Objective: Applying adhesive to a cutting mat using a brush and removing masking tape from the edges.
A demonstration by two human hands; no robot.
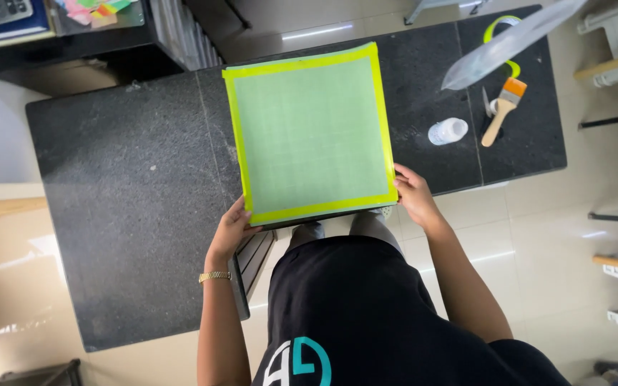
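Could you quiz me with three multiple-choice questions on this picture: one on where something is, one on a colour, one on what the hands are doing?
1. Where does the brush lie?
A. On the floor
B. On the dark table, right of the screen
C. On top of the screen

2. What colour is the tape around the screen's edge?
A. Red
B. Yellow-green
C. White

3. How is the screen held?
A. By one hand only
B. It lies untouched
C. By both hands at its near corners

Answers: 1 B, the brush rests on the table beside a small white bottle. 2 B, a bright yellow-green band frames the pale green mesh. 3 C, the left hand grips the near left corner and the right hand the near right corner.
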